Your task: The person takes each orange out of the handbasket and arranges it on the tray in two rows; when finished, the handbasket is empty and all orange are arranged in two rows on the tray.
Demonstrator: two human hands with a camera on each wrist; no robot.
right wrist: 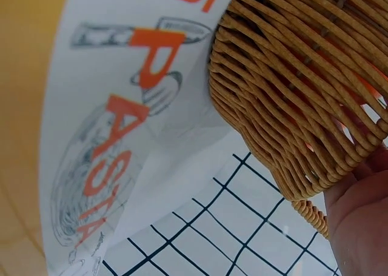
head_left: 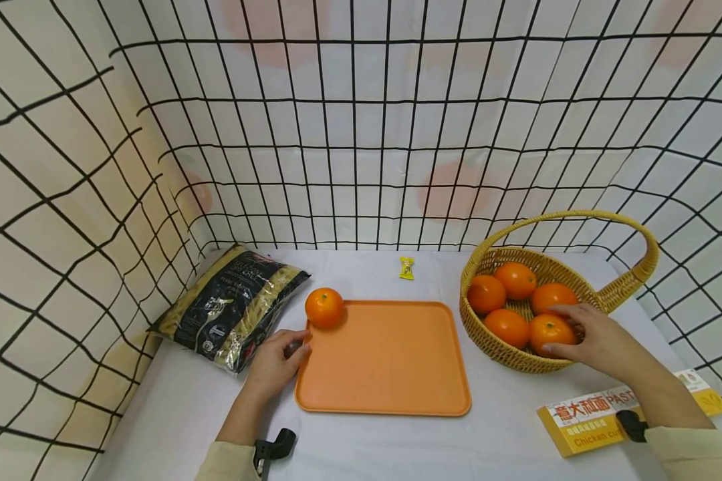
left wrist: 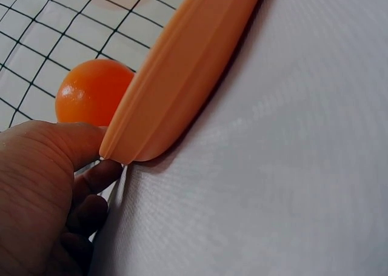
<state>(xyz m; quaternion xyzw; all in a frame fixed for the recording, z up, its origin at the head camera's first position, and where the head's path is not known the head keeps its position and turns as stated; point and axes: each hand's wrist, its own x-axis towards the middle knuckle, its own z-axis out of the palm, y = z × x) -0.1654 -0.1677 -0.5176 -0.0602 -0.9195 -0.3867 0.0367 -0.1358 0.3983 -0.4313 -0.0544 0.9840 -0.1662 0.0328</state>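
My left hand (head_left: 275, 364) pinches the left rim of an orange tray (head_left: 385, 361). In the left wrist view the thumb (left wrist: 82, 141) lies against the rim, with fingertips below it. One orange (head_left: 325, 308) sits on the tray's back left corner. Over at the right, my right hand (head_left: 602, 341) reaches into a wicker basket (head_left: 478, 334) and grips the front right orange (head_left: 550, 334), thumb on the near side. Several other oranges (head_left: 507, 327) lie in the basket. Its weave (right wrist: 291, 88) hides most of the grip in the right wrist view.
A black and gold plastic bag (head_left: 231, 307) lies left of the tray. Behind the tray is a small yellow wrapped candy (head_left: 406, 268). A pasta box (head_left: 595, 421) lies under my right forearm. Black wire mesh (head_left: 370, 147) surrounds the back and sides.
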